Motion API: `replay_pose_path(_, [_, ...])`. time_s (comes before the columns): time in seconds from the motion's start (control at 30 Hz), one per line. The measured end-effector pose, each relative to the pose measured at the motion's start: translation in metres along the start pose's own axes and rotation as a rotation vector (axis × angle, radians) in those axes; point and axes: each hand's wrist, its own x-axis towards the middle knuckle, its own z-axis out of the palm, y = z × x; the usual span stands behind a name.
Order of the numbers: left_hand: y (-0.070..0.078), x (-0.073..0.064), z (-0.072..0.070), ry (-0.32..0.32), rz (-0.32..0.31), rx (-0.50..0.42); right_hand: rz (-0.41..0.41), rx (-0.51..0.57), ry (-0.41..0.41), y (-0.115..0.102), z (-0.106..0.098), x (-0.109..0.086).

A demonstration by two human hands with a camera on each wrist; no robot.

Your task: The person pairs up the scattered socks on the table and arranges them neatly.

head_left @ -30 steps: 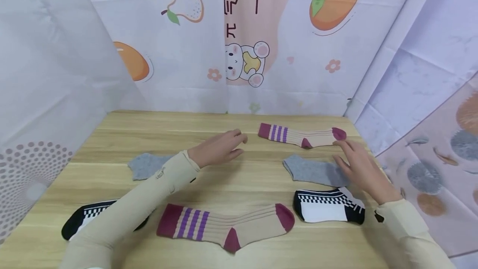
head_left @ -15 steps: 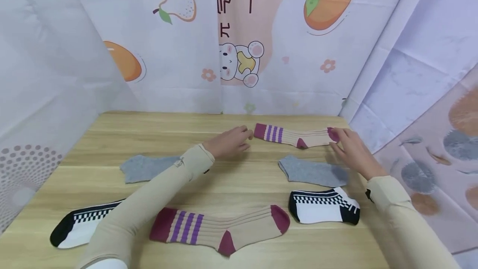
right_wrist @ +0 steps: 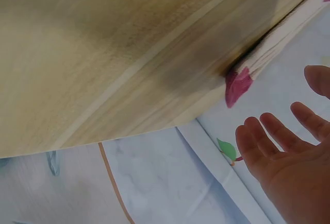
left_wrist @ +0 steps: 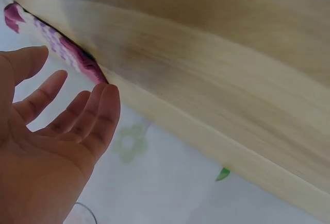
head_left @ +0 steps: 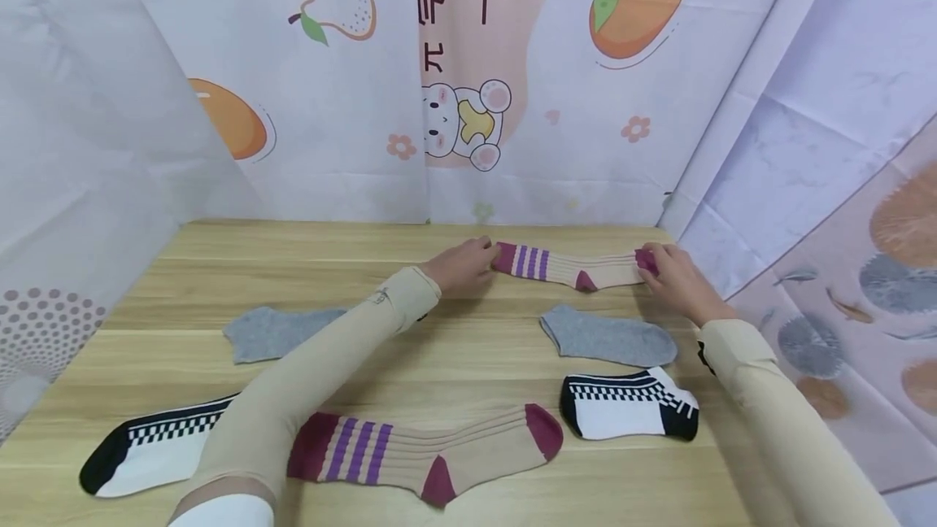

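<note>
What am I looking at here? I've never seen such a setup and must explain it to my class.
No machine here: these are a person's left hand and right hand. The wide picture comes from a camera on the head, looking forward and down; each close-up comes from a camera on one wrist.

On the wood-grain table lie six socks: a far striped sock and a near striped sock, a left grey ankle sock and a right grey ankle sock, a left checkered ankle sock and a right checkered ankle sock.

The left hand is at the far sock's maroon cuff, the right hand by its maroon toe. Both close-ups show open hands, so nothing seems to be held; whether the left hand touches the cuff, I cannot tell.
</note>
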Motion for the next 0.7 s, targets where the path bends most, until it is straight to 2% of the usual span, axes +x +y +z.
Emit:
replay_pose_path(0.17, [-0.001,0.024,0.002,0.015,-0.034,-0.011,0.066,0.018,-0.055,0.008,0.005,0.010])
replay_pose_path(0.4, [-0.004,0.053,0.004,0.032,-0.058,0.034,0.080,0.031,-0.074,0.016,0.014,0.020])
replay_pose_path(0.57, [-0.006,0.067,0.012,0.045,-0.042,0.065,0.099,0.013,-0.090,0.020,0.018,0.022])
replay_pose_path(0.7, [-0.007,0.074,0.018,0.052,-0.051,0.081,0.079,-0.016,-0.081,0.023,0.019,0.023])
